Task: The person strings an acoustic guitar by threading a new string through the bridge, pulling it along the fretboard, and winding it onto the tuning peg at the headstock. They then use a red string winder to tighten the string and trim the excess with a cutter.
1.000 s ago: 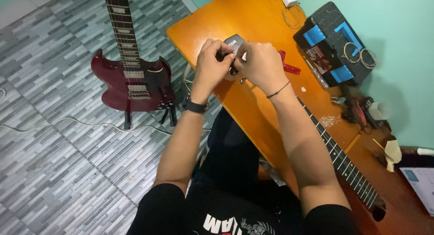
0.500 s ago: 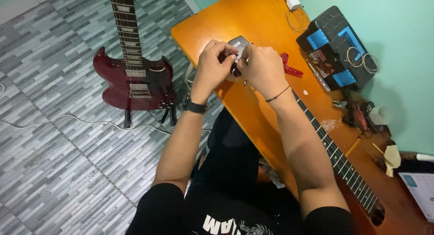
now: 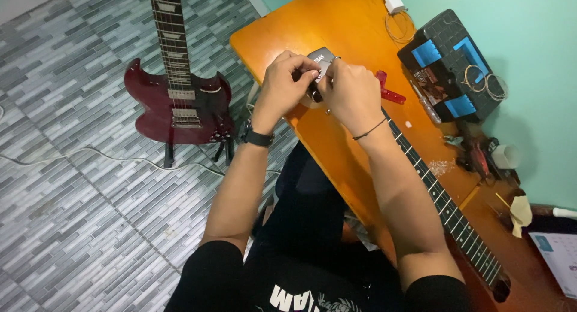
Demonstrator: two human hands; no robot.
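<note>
Both hands, left hand (image 3: 287,82) and right hand (image 3: 350,94), were closed on a small grey packet (image 3: 320,60) over the orange table (image 3: 336,30); opposite edges were best pinched firmly

Glossy red guitar (image 3: 177,105) (lacquered), smooth orange wooden table (image 3: 336,30).
</note>
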